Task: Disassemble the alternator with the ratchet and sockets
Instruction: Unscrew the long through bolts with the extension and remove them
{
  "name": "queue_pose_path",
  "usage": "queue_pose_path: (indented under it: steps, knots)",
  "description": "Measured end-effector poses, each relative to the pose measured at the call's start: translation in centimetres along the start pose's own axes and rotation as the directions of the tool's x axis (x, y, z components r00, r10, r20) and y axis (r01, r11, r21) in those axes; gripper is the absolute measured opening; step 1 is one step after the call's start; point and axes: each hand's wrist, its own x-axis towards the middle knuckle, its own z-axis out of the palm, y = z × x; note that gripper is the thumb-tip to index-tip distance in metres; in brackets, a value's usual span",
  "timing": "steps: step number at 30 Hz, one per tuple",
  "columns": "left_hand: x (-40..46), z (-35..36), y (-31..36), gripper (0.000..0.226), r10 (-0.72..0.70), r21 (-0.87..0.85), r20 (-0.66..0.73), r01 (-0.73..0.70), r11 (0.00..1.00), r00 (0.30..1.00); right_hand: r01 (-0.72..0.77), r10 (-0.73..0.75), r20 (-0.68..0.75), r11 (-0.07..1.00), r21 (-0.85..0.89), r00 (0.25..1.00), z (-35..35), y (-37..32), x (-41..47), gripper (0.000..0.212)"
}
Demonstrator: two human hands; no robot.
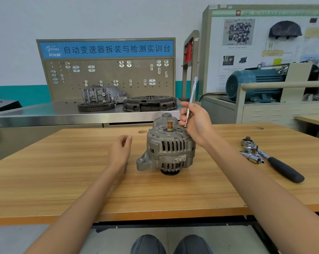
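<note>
The grey alternator (167, 147) stands upright in the middle of the wooden table (63, 180), its copper slip-ring shaft (170, 125) pointing up. My right hand (195, 121) is just right of the alternator's top and grips a long chrome extension bar (191, 96) that tilts up and away. My left hand (121, 153) hovers to the alternator's left, fingers loosely apart, holding nothing. The ratchet (272, 158) with a black handle lies on the table at the right, with loose chrome sockets (252, 156) beside its head.
Behind the table stands a steel bench (45, 114) carrying a gear ring (96, 106), a housing casting (103, 94) and a clutch cover (149, 103), backed by a pegboard (107, 77). A teal electric motor (254, 85) sits at the right rear. My knees (171, 244) show below the table edge.
</note>
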Motion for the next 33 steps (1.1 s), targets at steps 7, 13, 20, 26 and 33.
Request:
queue_pose_path:
  steps: [7, 13, 20, 26, 33]
  knots:
    - [-3.9, 0.2, 8.9, 0.059, 0.257, -0.264, 0.143, -0.214, 0.940, 0.956, 0.051, -0.052, -0.008, 0.996, -0.075, 0.999, -0.4, -0.2, -0.2, 0.024]
    - [-5.7, 1.8, 8.4, 0.059, 0.381, 0.033, 0.197, -0.395, 0.918, 0.903, 0.060, -0.063, -0.031, 0.993, -0.105, 0.998, -1.1, -0.6, -0.4, 0.021]
    - [-5.1, 1.9, 7.8, 0.046, 0.457, 0.017, 0.187, -0.468, 0.884, 0.870, 0.068, -0.074, -0.041, 0.990, -0.127, 0.996, -1.3, -0.5, -0.4, 0.021]
    - [-3.8, 1.1, 6.6, 0.039, 0.478, -0.082, 0.280, -0.475, 0.876, 0.832, 0.101, -0.102, 0.006, 0.973, -0.206, 0.995, -1.3, -0.1, -0.9, 0.022]
    - [-2.5, 0.4, 6.1, 0.061, 0.479, -0.042, 0.356, -0.498, 0.866, 0.803, 0.209, -0.128, 0.198, 0.857, -0.470, 0.972, -1.1, 0.0, -1.9, 0.019]
